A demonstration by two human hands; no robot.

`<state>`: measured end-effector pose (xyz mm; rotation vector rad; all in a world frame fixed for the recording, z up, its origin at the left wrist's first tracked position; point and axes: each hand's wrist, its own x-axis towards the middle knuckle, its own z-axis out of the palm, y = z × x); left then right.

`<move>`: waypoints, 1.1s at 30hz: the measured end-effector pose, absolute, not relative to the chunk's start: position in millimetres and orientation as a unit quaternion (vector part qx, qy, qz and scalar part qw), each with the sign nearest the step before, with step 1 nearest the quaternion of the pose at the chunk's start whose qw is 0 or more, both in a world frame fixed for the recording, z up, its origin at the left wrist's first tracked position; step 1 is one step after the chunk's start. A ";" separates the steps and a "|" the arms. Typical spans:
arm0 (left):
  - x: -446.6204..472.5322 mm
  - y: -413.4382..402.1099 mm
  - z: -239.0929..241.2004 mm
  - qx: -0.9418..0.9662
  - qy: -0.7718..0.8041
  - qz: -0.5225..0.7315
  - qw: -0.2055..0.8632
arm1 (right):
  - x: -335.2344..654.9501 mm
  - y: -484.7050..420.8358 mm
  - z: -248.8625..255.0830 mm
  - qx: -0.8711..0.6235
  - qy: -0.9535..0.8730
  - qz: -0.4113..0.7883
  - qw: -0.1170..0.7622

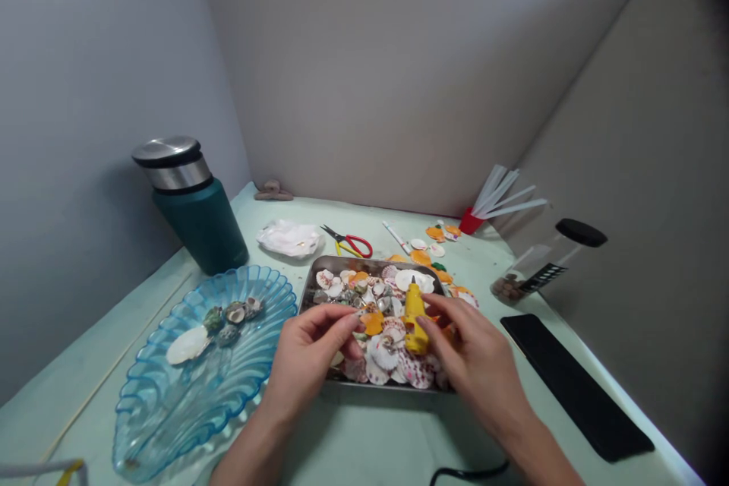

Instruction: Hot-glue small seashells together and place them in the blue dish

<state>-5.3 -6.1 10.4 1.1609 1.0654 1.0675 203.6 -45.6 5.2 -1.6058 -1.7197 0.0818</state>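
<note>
My right hand (478, 353) grips a yellow hot glue gun (417, 319), its dark nozzle pointing up and away from me. With thumb and forefinger pressed together, my left hand (313, 353) pinches something small and pale that I cannot make out. Both hands are over a metal tray (387, 387) heaped with seashells (379, 353), white, orange and speckled. The right hand hides some shells on the tray's right side. To the left of my left hand lies a blue scalloped dish (228, 395) holding a flat white shell (187, 345) and several small spiral shells (228, 323).
A teal bottle (197, 220) stands at the left. Behind the tray are a crumpled white bag (289, 238), scissors (350, 244), a pen (397, 238) and loose orange shells (421, 257). Right are a red cup (470, 222) of glue sticks, a tilted jar (547, 262) and a black strip (575, 383).
</note>
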 end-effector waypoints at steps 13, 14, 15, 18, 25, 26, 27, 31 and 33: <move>-6.8 -1.5 5.4 0.440 0.484 0.467 0.595 | 232.0 -56.3 -8.8 -0.660 -0.735 -0.105 0.114; -6.7 -1.5 5.5 0.442 0.484 0.468 0.594 | 233.7 -55.6 -9.5 -0.657 -0.737 -0.104 0.118; -6.4 -1.4 5.6 0.441 0.485 0.467 0.593 | 235.6 -55.2 -10.2 -0.655 -0.738 -0.096 0.132; -4.9 -0.9 6.6 0.433 0.487 0.469 0.596 | 239.2 -56.6 -11.2 -0.647 -0.721 -0.021 0.248; -2.8 0.0 9.8 0.409 0.486 0.484 0.602 | 207.1 -71.4 -1.9 -0.548 -0.630 0.238 0.496; -2.9 0.1 9.5 0.409 0.487 0.487 0.599 | 200.9 -71.6 -1.4 -0.528 -0.651 0.239 0.490; -3.2 0.4 9.0 0.408 0.487 0.490 0.597 | 195.7 -71.1 -1.7 -0.511 -0.667 0.222 0.495; -4.1 1.8 5.8 0.402 0.480 0.503 0.595 | 187.4 -64.5 -9.2 -0.471 -0.716 0.144 0.494; -4.4 2.2 4.5 0.398 0.475 0.506 0.600 | 188.3 -61.4 -12.5 -0.459 -0.738 0.108 0.482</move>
